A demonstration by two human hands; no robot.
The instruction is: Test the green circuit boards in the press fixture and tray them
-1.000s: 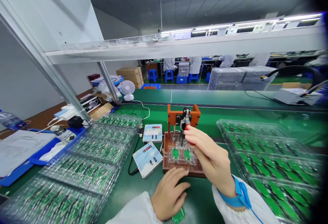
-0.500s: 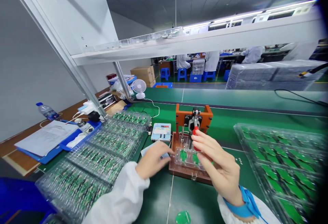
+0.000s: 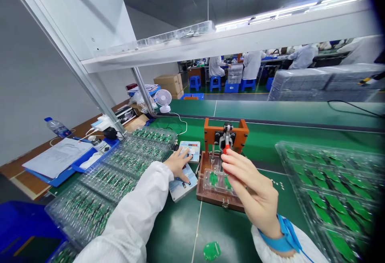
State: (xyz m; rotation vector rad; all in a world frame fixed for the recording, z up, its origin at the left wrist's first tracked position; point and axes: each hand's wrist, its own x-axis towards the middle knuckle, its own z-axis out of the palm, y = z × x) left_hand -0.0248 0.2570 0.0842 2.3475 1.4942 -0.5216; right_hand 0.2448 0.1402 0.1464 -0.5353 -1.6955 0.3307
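My right hand (image 3: 251, 186) is closed round the red handle (image 3: 226, 149) of a toggle clamp, which is fixed to an orange and brown test fixture (image 3: 210, 198). Green circuit boards (image 3: 213, 178) sit under a clear plate in the fixture, partly hidden by that hand. My left hand (image 3: 178, 164), fingers spread, rests over two small light-blue control boxes. Its fingertips reach the rear box (image 3: 195, 147), which has a red digit display, and the thumb lies on the front box (image 3: 183, 188). A loose green board (image 3: 211, 251) lies on the bench before the fixture.
Clear trays of populated boards (image 3: 120, 174) lie on the left, and trays of green boards (image 3: 327, 190) on the right. A small white fan (image 3: 163, 98) stands behind. Overhead runs a white shelf (image 3: 168, 50). People in white coats sit in the background.
My left hand has moved from the fixture's left edge up and left onto the control boxes, its fingers spreading. The right hand stays on the red handle. The view has shifted slightly.
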